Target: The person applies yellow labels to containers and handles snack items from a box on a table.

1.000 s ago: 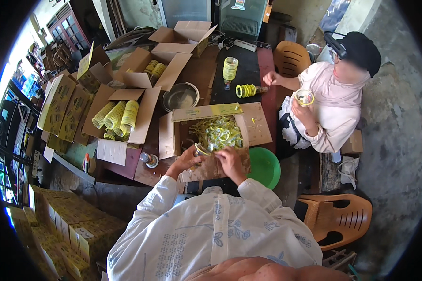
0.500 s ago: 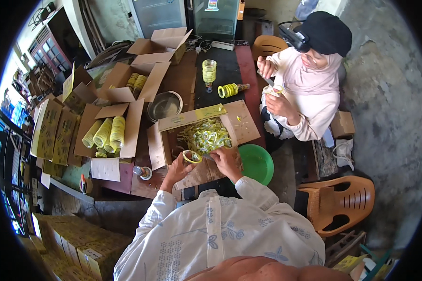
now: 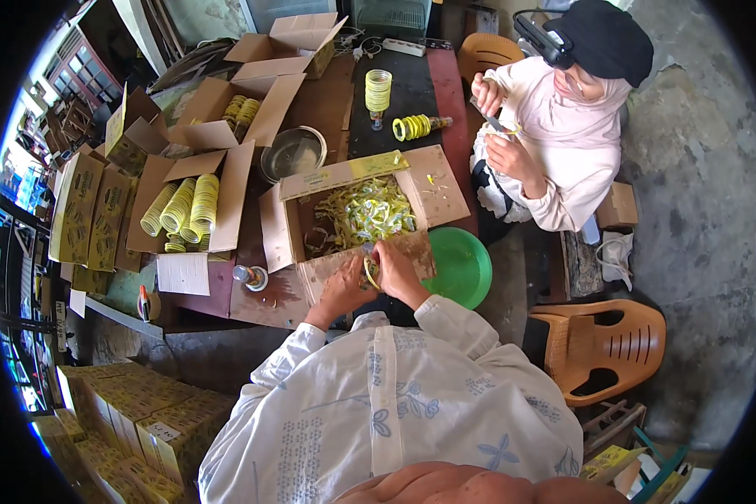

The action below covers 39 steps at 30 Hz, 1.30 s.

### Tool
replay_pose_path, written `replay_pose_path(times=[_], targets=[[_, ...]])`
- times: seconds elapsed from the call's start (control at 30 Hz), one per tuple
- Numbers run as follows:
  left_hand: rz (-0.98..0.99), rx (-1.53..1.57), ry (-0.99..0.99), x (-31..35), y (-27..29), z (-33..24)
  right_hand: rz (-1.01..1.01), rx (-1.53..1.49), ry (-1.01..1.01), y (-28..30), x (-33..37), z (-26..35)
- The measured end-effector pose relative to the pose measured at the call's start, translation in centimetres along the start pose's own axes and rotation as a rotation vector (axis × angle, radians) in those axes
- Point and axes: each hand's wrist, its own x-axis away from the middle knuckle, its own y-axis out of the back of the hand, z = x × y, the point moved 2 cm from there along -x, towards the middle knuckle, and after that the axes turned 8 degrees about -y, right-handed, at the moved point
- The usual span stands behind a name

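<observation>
My left hand [image 3: 344, 291] is closed on a yellow plastic ring [image 3: 371, 272], a cup-rim shape held tilted almost on edge over the near flap of an open carton [image 3: 338, 273]. Against the ring's right side my right hand [image 3: 401, 275] is closed, its fingers bent. A small greyish tip shows at those fingers; the rest of what they grip is hidden. Inside the carton lies a heap of yellow-green and clear plastic strips [image 3: 370, 210], just beyond both hands.
A green basin [image 3: 470, 267] stands right of the carton, a metal bowl [image 3: 294, 154] behind it. Cartons of stacked rings [image 3: 179, 207] fill the left. Rings sit on bottles [image 3: 378, 91] farther back. A co-worker [image 3: 554, 126] at the right holds a knife and a ring. An orange chair [image 3: 605, 349] stands nearby.
My left hand has brought the ring right and nearer, turning it on edge. My right hand has met it there. The co-worker's hands have shifted, and the view has tilted slightly.
</observation>
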Motion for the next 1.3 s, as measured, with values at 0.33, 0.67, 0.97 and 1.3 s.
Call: replay_pose_path(times=[0.33,0.67,0.97,1.3], targets=[[-0.086,-0.036,0.134,-0.7,1.2,0.7,-0.013,-0.151,-0.063,1.1,-1.2,0.5],[-0.202,0.511,0.093,-1.6,2.7,1.5,-0.190,-0.378,0.059,2.7,-2.2,2.4],[-0.166,1.180,0.143,-1.7,-0.2,4.2,-0.253,-0.500,0.125,1.8,-3.1,1.5],[-0.512,0.138,-0.142,-3.7,3.2,-0.7,-0.303,-0.481,0.041,4.0,-2.8,2.4]])
